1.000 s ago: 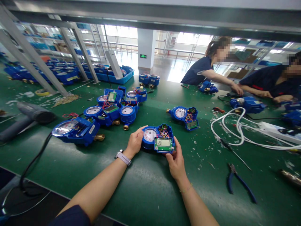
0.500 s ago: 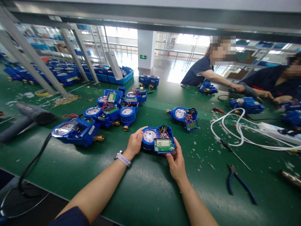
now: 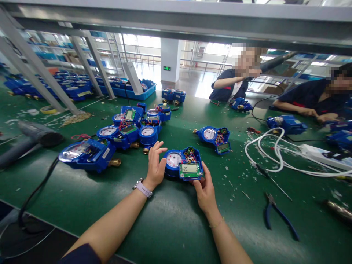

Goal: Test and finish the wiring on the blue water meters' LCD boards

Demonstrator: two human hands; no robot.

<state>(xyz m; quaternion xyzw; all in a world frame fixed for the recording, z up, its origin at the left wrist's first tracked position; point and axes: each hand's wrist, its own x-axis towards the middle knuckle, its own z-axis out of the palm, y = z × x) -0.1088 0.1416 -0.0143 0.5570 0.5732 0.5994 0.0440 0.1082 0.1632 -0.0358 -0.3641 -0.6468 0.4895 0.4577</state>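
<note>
A blue water meter [image 3: 173, 160] with a round dial, exposed wires and a lit LCD board [image 3: 189, 169] is in front of me on the green bench. My right hand [image 3: 205, 187] grips its right corner, thumb at the front edge and fingers along the side. Just left of the meter is my left hand [image 3: 156, 167], open, fingers raised and spread, holding nothing; whether its thumb still touches the housing I cannot tell. Behind to the right lies another opened water meter [image 3: 210, 134] with a brass fitting.
Several opened meters [image 3: 123, 134] cluster at left, beside a heat gun [image 3: 38, 134]. At right lie a white cable [image 3: 283, 154], a screwdriver [image 3: 275, 179] and blue-handled cutters [image 3: 280, 216]. Two co-workers [image 3: 231, 82] sit across the bench. A metal frame [image 3: 176, 22] spans overhead.
My left hand has let go of the meter's left side and its fingers have spread. My right hand stays on it. One co-worker has lifted a dark tool from the bench.
</note>
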